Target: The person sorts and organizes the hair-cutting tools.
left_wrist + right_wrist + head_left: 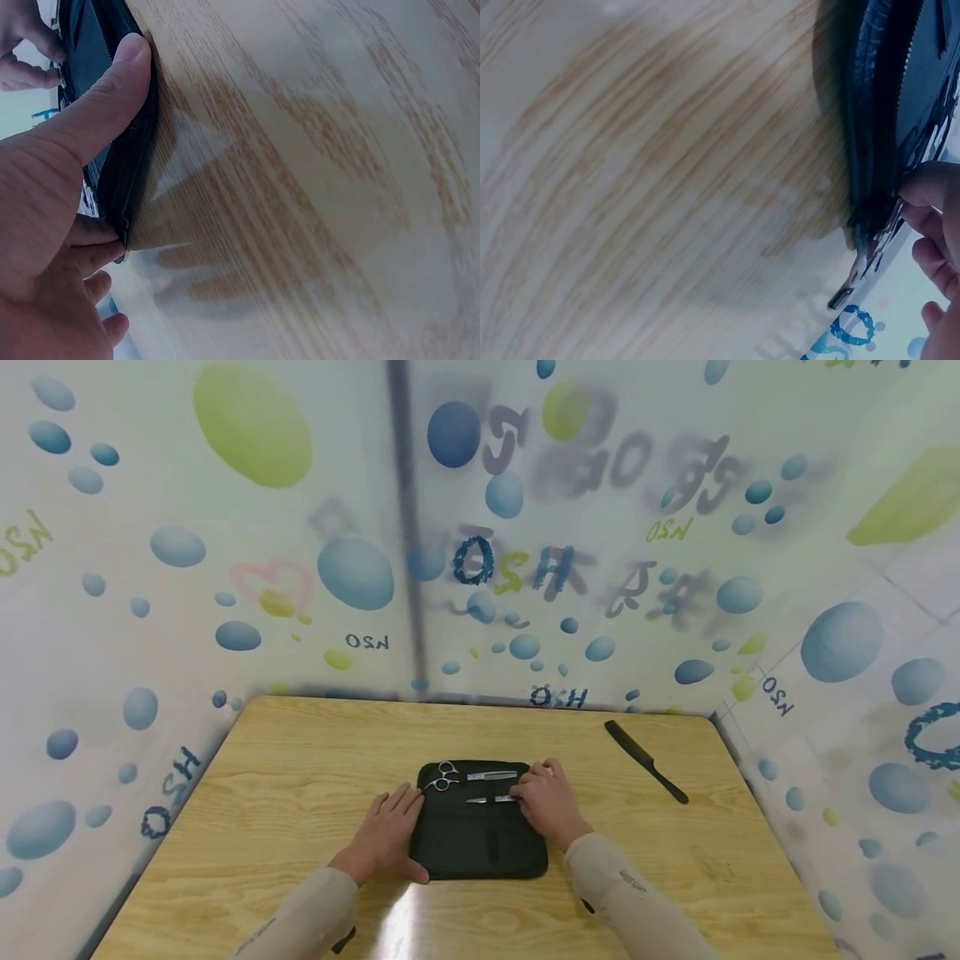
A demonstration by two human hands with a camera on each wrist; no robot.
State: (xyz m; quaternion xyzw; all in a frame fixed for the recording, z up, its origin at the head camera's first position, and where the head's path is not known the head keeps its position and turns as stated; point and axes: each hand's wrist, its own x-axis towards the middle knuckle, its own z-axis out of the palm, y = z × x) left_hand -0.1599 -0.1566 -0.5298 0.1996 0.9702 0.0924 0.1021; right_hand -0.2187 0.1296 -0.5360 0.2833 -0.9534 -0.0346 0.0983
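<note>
A black zip case [480, 843] lies unfolded on the table in front of me. My left hand [390, 827] spans its left edge, fingers at the far end and thumb near the front corner. In the left wrist view the thumb [112, 90] rests across the zipped rim. Thinning scissors lie inside, their finger rings [444, 777] at left and their toothed blade [495, 775] pointing right. Below them is a second pair of scissors [477, 801], tips to the left. My right hand [551, 802] pinches at its handle end, which the fingers hide.
A black handled comb [645, 760] lies at the back right of the wooden table [315, 752]. White walls [360, 668] with blue and green spots stand along the table's back and sides. Light glares on the tabletop near the case's front edge.
</note>
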